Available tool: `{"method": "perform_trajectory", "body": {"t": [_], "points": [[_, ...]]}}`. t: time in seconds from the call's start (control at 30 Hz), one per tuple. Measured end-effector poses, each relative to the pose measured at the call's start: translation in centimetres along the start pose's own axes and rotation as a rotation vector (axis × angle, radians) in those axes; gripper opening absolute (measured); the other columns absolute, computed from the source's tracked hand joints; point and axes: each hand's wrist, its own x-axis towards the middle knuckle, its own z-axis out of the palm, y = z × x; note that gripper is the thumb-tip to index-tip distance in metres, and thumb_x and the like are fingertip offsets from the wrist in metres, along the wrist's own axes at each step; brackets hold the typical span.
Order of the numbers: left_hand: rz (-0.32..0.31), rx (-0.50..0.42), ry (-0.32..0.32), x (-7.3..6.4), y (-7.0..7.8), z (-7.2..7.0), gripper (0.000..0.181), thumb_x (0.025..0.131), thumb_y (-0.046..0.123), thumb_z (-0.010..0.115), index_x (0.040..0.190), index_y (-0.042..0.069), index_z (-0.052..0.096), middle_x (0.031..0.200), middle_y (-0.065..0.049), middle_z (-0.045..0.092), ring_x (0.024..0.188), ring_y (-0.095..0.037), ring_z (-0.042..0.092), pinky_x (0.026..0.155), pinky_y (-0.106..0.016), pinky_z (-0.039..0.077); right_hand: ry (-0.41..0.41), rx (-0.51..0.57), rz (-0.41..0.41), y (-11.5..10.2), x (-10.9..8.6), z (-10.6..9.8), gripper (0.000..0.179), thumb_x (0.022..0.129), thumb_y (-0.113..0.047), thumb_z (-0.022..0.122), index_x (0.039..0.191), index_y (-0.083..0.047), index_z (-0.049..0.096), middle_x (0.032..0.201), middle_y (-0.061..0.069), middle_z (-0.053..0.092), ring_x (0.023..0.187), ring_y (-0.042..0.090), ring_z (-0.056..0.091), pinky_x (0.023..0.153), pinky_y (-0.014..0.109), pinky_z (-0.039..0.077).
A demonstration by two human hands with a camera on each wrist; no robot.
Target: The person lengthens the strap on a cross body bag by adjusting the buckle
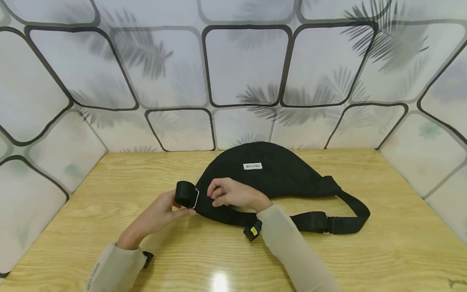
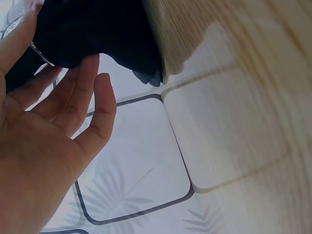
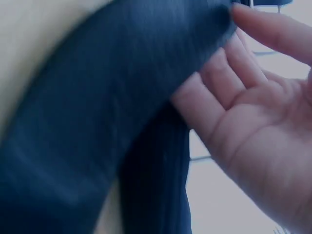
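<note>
A black waist bag (image 1: 262,178) lies on the table, its white label (image 1: 252,166) reading upside down. My left hand (image 1: 162,213) grips the bag's left end, thumb by a thin metal ring (image 1: 196,199). A loop of black webbing (image 1: 185,194) stands up from that ring. In the left wrist view the fingers (image 2: 90,85) are behind the black fabric (image 2: 102,29). Just right of the ring, my right hand (image 1: 238,194) pinches the strap. The right wrist view shows the strap (image 3: 97,112) running between thumb and fingers (image 3: 222,73).
The rest of the strap (image 1: 350,225) curves round at the right, with a slider (image 1: 328,232) on it. Under everything is a light wood-grain table (image 1: 189,259). A patterned backdrop (image 1: 248,65) encloses the back and sides.
</note>
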Motion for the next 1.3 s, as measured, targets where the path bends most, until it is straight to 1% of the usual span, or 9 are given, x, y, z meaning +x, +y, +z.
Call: {"method": "perform_trajectory", "body": {"t": [0.13, 0.27, 0.37, 0.57, 0.7, 0.8, 0.93, 1.1, 1.3], "points": [[0.005, -0.005, 0.001, 0.1, 0.0, 0.0, 0.026, 0.093, 0.012, 0.076, 0.114, 0.000, 0.066, 0.106, -0.003, 0.069, 0.097, -0.014, 0.063, 0.081, -0.041, 0.053, -0.006, -0.017, 0.010, 0.0, -0.2, -0.5, 0.018, 0.091, 0.018, 0.060, 0.102, 0.005, 0.055, 0.065, -0.001, 0.054, 0.063, 0.010, 0.047, 0.065, 0.023, 0.044], [0.019, 0.007, 0.004, 0.1, 0.1, -0.1, 0.026, 0.093, 0.010, 0.076, 0.114, 0.001, 0.066, 0.101, 0.000, 0.067, 0.090, -0.012, 0.061, 0.078, -0.039, 0.052, 0.046, -0.001, -0.040, -0.1, 0.2, 0.1, 0.019, 0.089, 0.019, 0.062, 0.097, 0.002, 0.055, 0.070, -0.002, 0.060, 0.072, 0.009, 0.057, 0.072, 0.024, 0.048], [0.021, 0.011, 0.005, 0.1, 0.2, -0.1, 0.026, 0.093, 0.010, 0.076, 0.116, 0.001, 0.066, 0.101, 0.000, 0.068, 0.091, -0.012, 0.062, 0.078, -0.039, 0.052, 0.080, -0.010, -0.065, -0.2, 0.4, 0.5, 0.019, 0.090, 0.017, 0.064, 0.096, 0.002, 0.056, 0.071, -0.003, 0.062, 0.071, 0.009, 0.056, 0.070, 0.024, 0.047], [0.026, -0.008, -0.006, 0.2, 0.2, -0.2, 0.028, 0.093, 0.012, 0.076, 0.117, 0.001, 0.066, 0.105, -0.002, 0.068, 0.094, -0.014, 0.062, 0.080, -0.039, 0.053, 0.104, -0.008, -0.039, 0.0, 0.5, 0.7, 0.016, 0.090, 0.016, 0.064, 0.100, 0.005, 0.059, 0.072, -0.002, 0.062, 0.070, 0.009, 0.056, 0.070, 0.023, 0.046], [0.042, -0.022, -0.017, 0.1, 0.1, -0.2, 0.026, 0.093, 0.011, 0.076, 0.115, 0.002, 0.065, 0.103, 0.001, 0.067, 0.092, -0.011, 0.061, 0.079, -0.036, 0.052, 0.087, -0.026, -0.053, 0.0, 0.7, 1.1, 0.012, 0.091, 0.016, 0.062, 0.098, 0.007, 0.061, 0.068, -0.002, 0.055, 0.066, 0.010, 0.048, 0.068, 0.023, 0.043], [0.052, -0.025, -0.019, 0.1, 0.0, -0.1, 0.023, 0.093, 0.010, 0.076, 0.112, 0.002, 0.067, 0.104, 0.000, 0.068, 0.092, -0.011, 0.060, 0.079, -0.036, 0.051, 0.109, -0.028, -0.066, 0.0, 0.9, 1.7, 0.012, 0.091, 0.016, 0.062, 0.094, 0.004, 0.059, 0.069, -0.002, 0.052, 0.065, 0.010, 0.044, 0.066, 0.023, 0.040], [0.041, -0.019, -0.005, 0.1, -0.1, 0.1, 0.028, 0.094, 0.009, 0.074, 0.118, -0.002, 0.065, 0.110, -0.007, 0.069, 0.097, -0.017, 0.063, 0.079, -0.037, 0.053, 0.179, 0.012, -0.097, 0.1, 1.2, 2.4, 0.013, 0.091, 0.016, 0.062, 0.095, 0.005, 0.059, 0.073, -0.001, 0.059, 0.066, 0.008, 0.049, 0.065, 0.022, 0.041], [0.010, -0.004, 0.042, 0.0, 0.1, 0.1, 0.040, 0.095, 0.006, 0.072, 0.130, -0.005, 0.058, 0.120, -0.016, 0.067, 0.105, -0.030, 0.064, 0.078, -0.038, 0.056, 0.305, 0.107, -0.173, 0.3, 1.4, 3.2, 0.014, 0.088, 0.015, 0.065, 0.097, 0.007, 0.058, 0.081, 0.007, 0.070, 0.077, 0.009, 0.063, 0.079, 0.026, 0.054], [0.015, -0.011, 0.059, 0.1, 0.1, 0.2, 0.041, 0.094, 0.006, 0.073, 0.130, -0.005, 0.058, 0.120, -0.016, 0.067, 0.100, -0.025, 0.064, 0.076, -0.037, 0.056, 0.374, 0.161, -0.186, 0.0, 1.4, 3.7, 0.014, 0.089, 0.015, 0.066, 0.095, 0.005, 0.058, 0.083, 0.010, 0.070, 0.081, 0.012, 0.066, 0.081, 0.030, 0.056]]}}
